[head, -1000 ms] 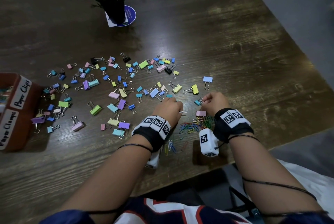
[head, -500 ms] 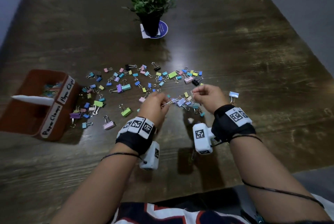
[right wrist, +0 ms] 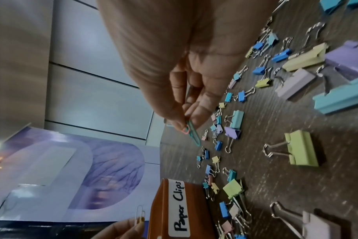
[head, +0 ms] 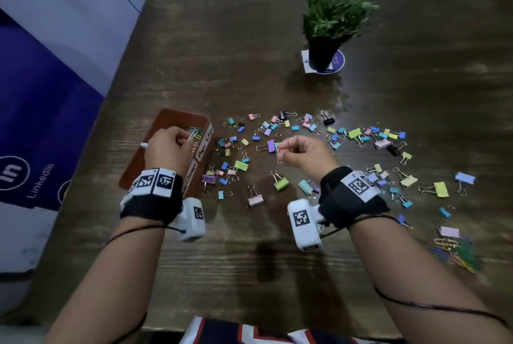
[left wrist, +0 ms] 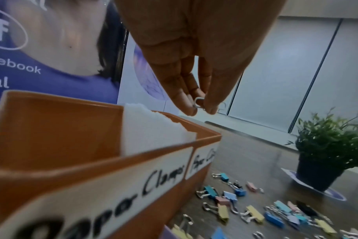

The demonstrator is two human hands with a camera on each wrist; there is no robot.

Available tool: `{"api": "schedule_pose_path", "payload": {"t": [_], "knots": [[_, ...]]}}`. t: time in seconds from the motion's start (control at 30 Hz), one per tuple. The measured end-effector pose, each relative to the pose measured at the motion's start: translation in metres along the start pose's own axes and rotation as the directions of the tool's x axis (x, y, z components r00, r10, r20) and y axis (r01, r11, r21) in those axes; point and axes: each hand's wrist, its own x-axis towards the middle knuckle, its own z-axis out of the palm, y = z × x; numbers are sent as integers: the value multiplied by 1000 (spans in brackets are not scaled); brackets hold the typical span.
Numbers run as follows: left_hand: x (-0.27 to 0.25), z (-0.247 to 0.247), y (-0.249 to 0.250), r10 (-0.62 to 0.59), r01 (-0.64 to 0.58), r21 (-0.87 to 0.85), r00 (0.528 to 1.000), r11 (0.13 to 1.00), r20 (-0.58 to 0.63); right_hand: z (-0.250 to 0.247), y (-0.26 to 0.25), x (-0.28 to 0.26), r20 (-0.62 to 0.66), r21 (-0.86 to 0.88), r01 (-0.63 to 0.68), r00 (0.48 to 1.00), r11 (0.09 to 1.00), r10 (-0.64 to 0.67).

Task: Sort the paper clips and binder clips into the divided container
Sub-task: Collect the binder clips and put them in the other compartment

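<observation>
A brown divided container (head: 180, 118) stands at the table's left, with a white divider (left wrist: 153, 129) and labels "Paper Clamps" and "Paper Clips". My left hand (head: 187, 139) hovers over its far compartment, which holds coloured paper clips, and pinches a pale paper clip (left wrist: 199, 103). My right hand (head: 283, 150) is raised above the scattered binder clips (head: 280, 184). Between thumb and fingers it pinches a teal and a pink paper clip (right wrist: 191, 131). A pile of coloured paper clips (head: 455, 252) lies at the near right.
A potted plant (head: 330, 24) stands on a coaster at the back of the wooden table (head: 249, 260). Pastel binder clips spread from the container across to the right edge. A purple banner (head: 41, 121) stands left of the table.
My left hand has moved left from the table's middle to above the container, carrying a paper clip. My right hand stays raised, still pinching its clips.
</observation>
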Motion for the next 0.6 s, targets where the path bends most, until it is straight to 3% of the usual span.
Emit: {"api": "schedule_pose_path", "payload": {"t": [0.13, 0.23, 0.43, 0.6], "knots": [[30, 2, -9, -29, 21, 85, 995, 996, 94, 20, 0, 7, 13, -1, -15, 1000, 1000, 15], [38, -3, -12, 14, -29, 82, 985, 996, 175, 28, 0, 11, 1, -9, -18, 1000, 1000, 18], [14, -25, -57, 135, -137, -58, 990, 989, -38, 50, -4, 24, -8, -70, -22, 1000, 997, 22], [-1, -16, -102, 13, -11, 34, 998, 999, -60, 93, -30, 39, 18, -104, 94, 996, 990, -93]]}}
